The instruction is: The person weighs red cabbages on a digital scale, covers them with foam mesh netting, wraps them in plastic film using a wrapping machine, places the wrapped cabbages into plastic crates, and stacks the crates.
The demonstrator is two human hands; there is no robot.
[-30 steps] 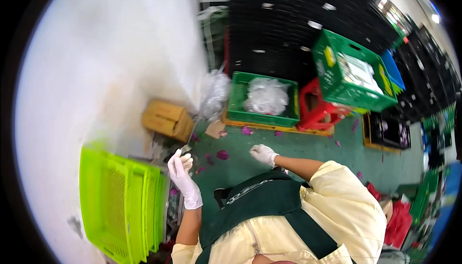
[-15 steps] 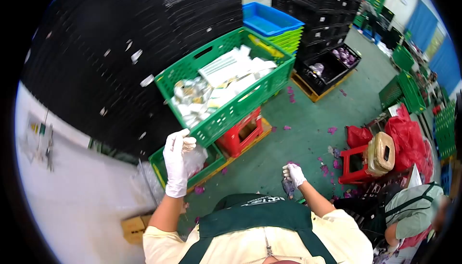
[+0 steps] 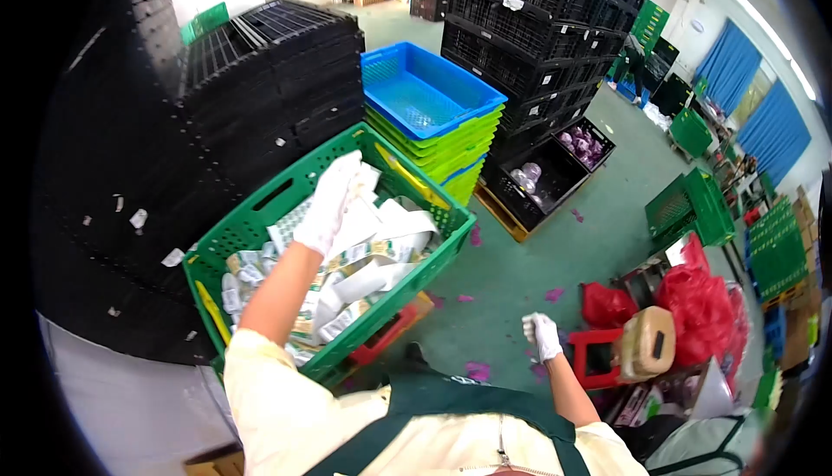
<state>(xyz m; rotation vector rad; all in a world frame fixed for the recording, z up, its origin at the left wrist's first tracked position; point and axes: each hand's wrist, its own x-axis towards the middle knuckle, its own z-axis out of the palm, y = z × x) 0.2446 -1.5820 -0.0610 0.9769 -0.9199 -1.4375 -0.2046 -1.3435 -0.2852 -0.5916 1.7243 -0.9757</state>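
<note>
My left hand point(image 3: 328, 205), in a white glove, reaches over the green crate point(image 3: 442, 261), above the white papers inside. Its fingers look stretched forward, though their tips are partly turned away from view; nothing can be seen held in them. Loose white label strips point(image 3: 373, 282) with printed patches fill much of the crate, and small label rolls point(image 3: 247, 272) lie at its left end. Low on the right, my gloved right hand point(image 3: 542, 335) hangs over the floor with its fingers curled in, nothing visible in it.
Black crates point(image 3: 529, 38) are stacked behind and to the left. A blue basket point(image 3: 425, 86) tops a green stack beside the crate. On the right stand a red stool point(image 3: 594, 359) and red bags point(image 3: 698, 311). Purple scraps point(image 3: 477, 371) litter the floor. A person point(image 3: 706, 441) is at lower right.
My left hand has moved from the crate's near corner to over its contents. The view has shifted, so the crate appears closer and farther left. My right hand stays low and curled.
</note>
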